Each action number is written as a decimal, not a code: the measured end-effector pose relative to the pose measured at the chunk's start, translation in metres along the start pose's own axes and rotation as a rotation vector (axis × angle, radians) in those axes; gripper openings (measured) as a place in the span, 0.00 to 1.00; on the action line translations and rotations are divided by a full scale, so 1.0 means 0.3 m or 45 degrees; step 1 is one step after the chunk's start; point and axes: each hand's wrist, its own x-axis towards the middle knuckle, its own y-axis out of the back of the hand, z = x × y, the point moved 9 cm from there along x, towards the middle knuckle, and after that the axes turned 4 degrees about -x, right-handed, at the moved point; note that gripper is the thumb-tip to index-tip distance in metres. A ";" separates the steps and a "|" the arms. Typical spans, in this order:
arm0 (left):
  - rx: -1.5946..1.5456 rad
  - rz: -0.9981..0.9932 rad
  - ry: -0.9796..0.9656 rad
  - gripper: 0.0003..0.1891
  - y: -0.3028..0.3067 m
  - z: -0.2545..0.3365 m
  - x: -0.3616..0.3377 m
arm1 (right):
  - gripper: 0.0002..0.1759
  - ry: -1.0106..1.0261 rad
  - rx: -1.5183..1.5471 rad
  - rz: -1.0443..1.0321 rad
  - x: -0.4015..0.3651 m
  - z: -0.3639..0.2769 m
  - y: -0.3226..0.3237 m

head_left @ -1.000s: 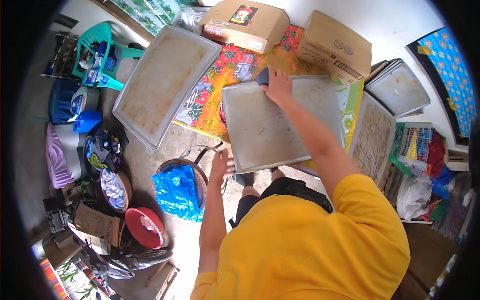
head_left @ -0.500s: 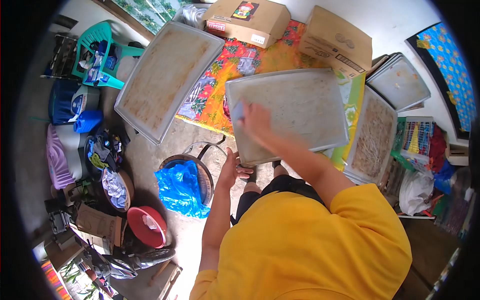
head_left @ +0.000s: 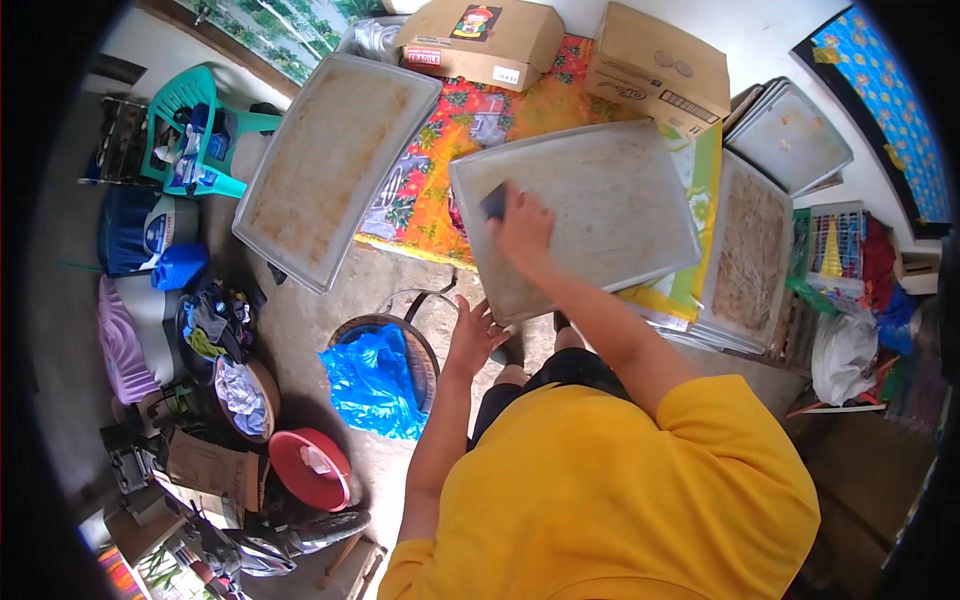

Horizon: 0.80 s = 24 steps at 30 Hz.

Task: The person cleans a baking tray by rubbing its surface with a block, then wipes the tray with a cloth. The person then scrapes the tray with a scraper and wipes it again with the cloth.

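Observation:
A large grey rectangular tray (head_left: pixel 600 215) with a raised rim lies tilted over the table's front edge, its surface streaked and stained. My right hand (head_left: pixel 525 222) is on the tray's left part, fingers closed on a small dark flat pad (head_left: pixel 494 202) pressed to the surface. Whether the pad is a sponge or a scraper I cannot make out. At the tray's near-left corner is my left hand (head_left: pixel 474 335), fingers spread, thumb pointing up; its fingertips are at the rim. A second stained tray (head_left: pixel 335 165) leans to the left.
Two cardboard boxes (head_left: pixel 482 42) (head_left: pixel 660 68) stand at the back of the flowered tablecloth (head_left: pixel 545 105). More trays (head_left: pixel 745 250) are stacked at right. On the floor at left are a blue plastic bag (head_left: pixel 372 385), a red basin (head_left: pixel 308 468) and a green chair (head_left: pixel 182 125).
My right hand has moved slightly right on the tray with the pad, which now shows darker. My left hand stays at the near corner. The whole view has shifted a little.

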 end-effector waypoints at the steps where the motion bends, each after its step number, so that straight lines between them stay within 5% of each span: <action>1: 0.001 -0.030 -0.006 0.51 -0.010 0.001 -0.009 | 0.48 -0.088 0.016 0.014 0.047 0.050 0.006; 3: 0.013 -0.092 0.012 0.50 0.006 -0.013 -0.001 | 0.48 -0.275 0.044 0.034 0.105 0.136 0.025; 9: 0.118 -0.119 0.043 0.49 -0.016 0.002 -0.005 | 0.47 0.059 0.117 -0.124 -0.094 -0.136 -0.046; 15: 0.120 -0.208 0.107 0.45 -0.008 0.019 -0.011 | 0.50 -0.259 -0.037 0.062 0.277 0.028 -0.007; 19: 0.115 -0.265 0.154 0.46 -0.013 0.023 0.000 | 0.46 0.054 -0.131 -0.113 0.168 -0.167 -0.046; 24: 0.196 -0.279 0.174 0.46 -0.017 0.046 -0.003 | 0.46 -0.194 -0.056 -0.018 0.255 -0.047 -0.022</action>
